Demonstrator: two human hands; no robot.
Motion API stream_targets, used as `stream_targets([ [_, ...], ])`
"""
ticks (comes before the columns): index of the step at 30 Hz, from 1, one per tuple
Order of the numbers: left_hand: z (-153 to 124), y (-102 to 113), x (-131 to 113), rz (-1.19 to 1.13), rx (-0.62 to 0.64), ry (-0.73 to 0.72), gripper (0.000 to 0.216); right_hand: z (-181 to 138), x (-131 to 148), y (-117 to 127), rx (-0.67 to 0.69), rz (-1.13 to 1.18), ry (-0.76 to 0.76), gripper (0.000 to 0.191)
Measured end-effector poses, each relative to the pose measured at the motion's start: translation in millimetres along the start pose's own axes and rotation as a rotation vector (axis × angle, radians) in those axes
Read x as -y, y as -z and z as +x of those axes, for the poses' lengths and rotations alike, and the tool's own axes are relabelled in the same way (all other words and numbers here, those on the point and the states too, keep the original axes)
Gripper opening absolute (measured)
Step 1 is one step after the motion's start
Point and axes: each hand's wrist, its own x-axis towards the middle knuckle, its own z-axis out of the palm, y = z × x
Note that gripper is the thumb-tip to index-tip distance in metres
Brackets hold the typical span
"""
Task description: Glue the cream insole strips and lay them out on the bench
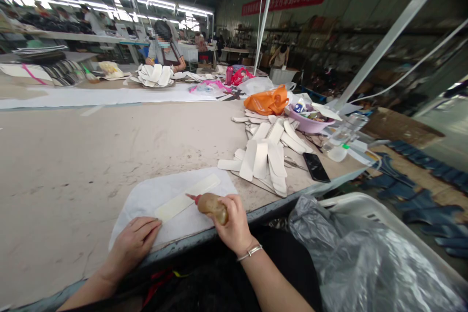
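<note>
A long cream-coloured strip (188, 197) lies slantwise on a white sheet (137, 195) at the table's near edge. At the strip's near end, my left hand (135, 239) has its fingers pressed together, thumb and fingertips on the end of the strip. My right hand (234, 222) is wrapped round a brown squeeze bottle (214, 207) with a red nozzle. The bottle is tilted on its side, its nozzle tip pointing left just over the strip; whether the tip touches it I cannot tell.
Beyond my right hand lie a heap of white rounded pieces (259, 156), a phone (316, 167), an orange bag (268, 101) and a lilac basin (310, 123). A plastic-covered crate (351, 200) stands at right. A person (166, 51) works across the table (91, 151).
</note>
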Motion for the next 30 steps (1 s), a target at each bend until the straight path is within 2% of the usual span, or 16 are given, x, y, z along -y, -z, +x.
stream_targets([
  [3, -1, 0, 1, 0.011, 0.013, 0.002, 0.016, -5, 15, -17, 0.139, 0.084, 0.042, 0.045],
  [7, -2, 0, 2, 0.014, 0.02, -0.002, 0.016, -6, 16, -22, 0.242, 0.008, 0.053, 0.048],
  [14, -1, 1, 3, 0.002, 0.002, -0.009, 0.02, 10, -18, 5, 0.014, -0.216, -0.071, 0.037],
  [22, -3, -1, 10, 0.004, 0.018, -0.031, 0.022, 18, -37, 19, -0.119, -0.292, -0.16, 0.035],
  [26, 6, 0, 14, 0.002, 0.079, -0.027, 0.024, 22, -37, 22, -0.192, -0.212, -0.198, 0.034],
  [30, 20, 4, 6, 0.001, 0.225, -0.006, 0.029, 22, -35, 25, -0.155, -0.166, -0.219, 0.035],
])
